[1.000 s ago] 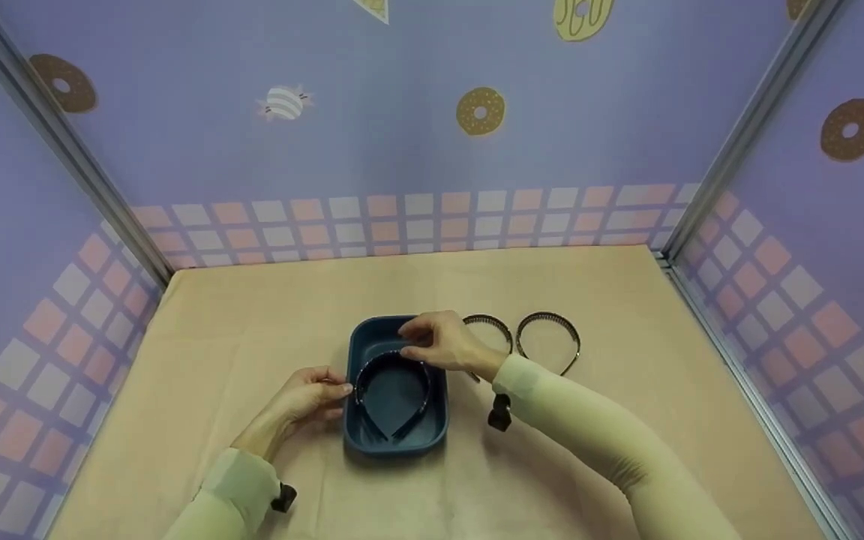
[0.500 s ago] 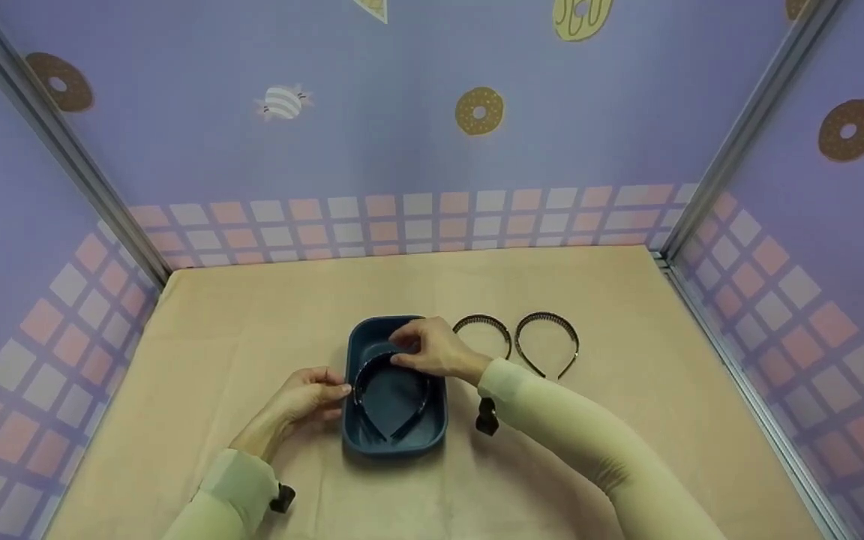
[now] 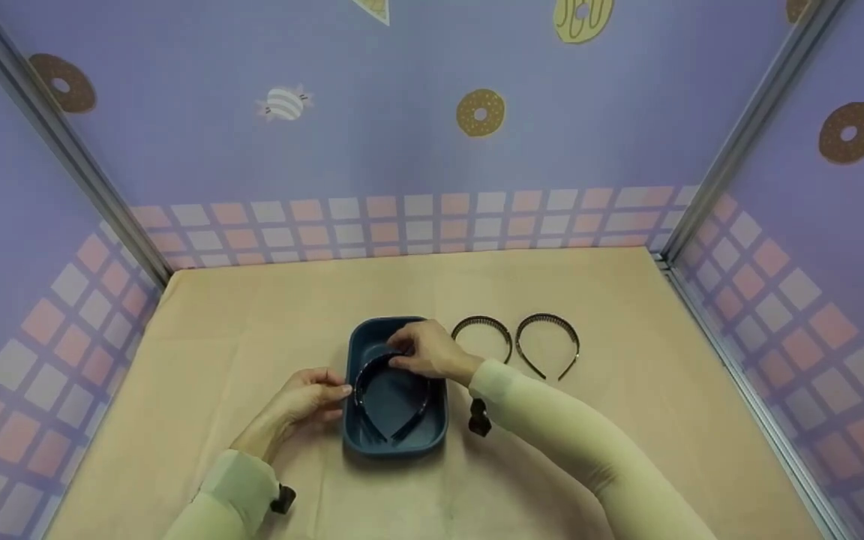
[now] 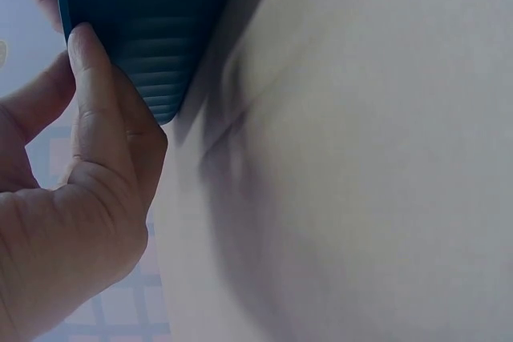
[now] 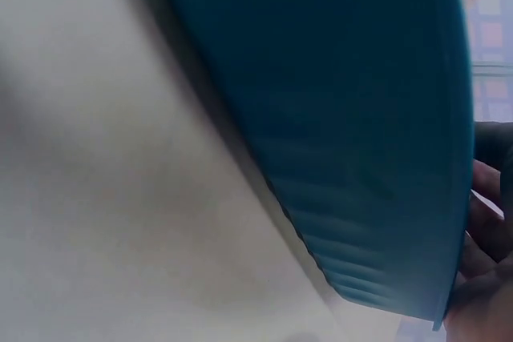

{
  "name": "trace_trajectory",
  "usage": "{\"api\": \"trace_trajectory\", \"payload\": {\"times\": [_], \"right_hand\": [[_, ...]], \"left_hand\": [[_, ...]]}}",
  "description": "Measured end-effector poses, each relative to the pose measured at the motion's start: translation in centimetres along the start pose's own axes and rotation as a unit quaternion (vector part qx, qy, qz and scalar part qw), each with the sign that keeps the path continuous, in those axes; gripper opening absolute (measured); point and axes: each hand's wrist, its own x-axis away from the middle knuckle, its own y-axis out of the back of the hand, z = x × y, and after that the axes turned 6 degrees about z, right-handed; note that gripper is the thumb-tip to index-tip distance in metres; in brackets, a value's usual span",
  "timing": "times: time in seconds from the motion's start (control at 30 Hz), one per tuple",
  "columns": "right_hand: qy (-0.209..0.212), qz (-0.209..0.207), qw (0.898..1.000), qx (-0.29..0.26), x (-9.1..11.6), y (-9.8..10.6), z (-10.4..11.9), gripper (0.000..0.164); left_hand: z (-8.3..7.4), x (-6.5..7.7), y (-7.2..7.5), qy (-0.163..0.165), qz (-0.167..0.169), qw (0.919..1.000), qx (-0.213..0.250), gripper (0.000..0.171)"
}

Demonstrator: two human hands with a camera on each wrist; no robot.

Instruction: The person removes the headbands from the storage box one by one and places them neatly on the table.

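A blue plastic tray [image 3: 432, 439] stands on the table with a dark headband [image 3: 362, 375] in it, its open ends towards the person. At the tray's left side my left hand [image 3: 312, 395] pinches the rim, thumb on top and fingers against the outer wall [image 4: 160, 54]. My right hand [image 3: 432, 351] reaches over the right rim and pinches the headband near the top of its curve; its fingertips partly hide the band. In the right wrist view the tray wall [image 5: 345, 158] covers most of that hand.
Two more dark toothed headbands, one nearer the tray [image 3: 508, 341] and one farther right [image 3: 576, 341], lie on the beige tablecloth [image 3: 252, 322]. Patterned purple walls [image 3: 402, 150] with metal corner posts [image 3: 747, 127] enclose the table on three sides.
My right hand has moved slightly left along the top of the headband, uncovering more of the nearer loose headband. The left hand, the tray and the headband in it have stayed put.
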Motion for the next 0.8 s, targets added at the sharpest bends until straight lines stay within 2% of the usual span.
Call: {"api": "trace_trajectory", "payload": {"times": [0.2,0.47,0.8], "right_hand": [[0.006,-0.005,1.0,0.024,-0.27,-0.17,0.11,0.027],[-0.013,-0.004,0.998,0.056,-0.6,-0.33,0.39,0.022],[-0.038,-0.008,0.996,0.075,-1.01,-0.67,0.39,0.013]], "left_hand": [[0.04,0.05,0.09,-0.003,0.008,1.0,-0.002,0.012],[0.05,0.0,0.01,-0.006,0.005,0.9999,-0.01,0.011],[0.12,-0.06,0.0,0.0,0.006,0.9999,0.009,0.016]]}}
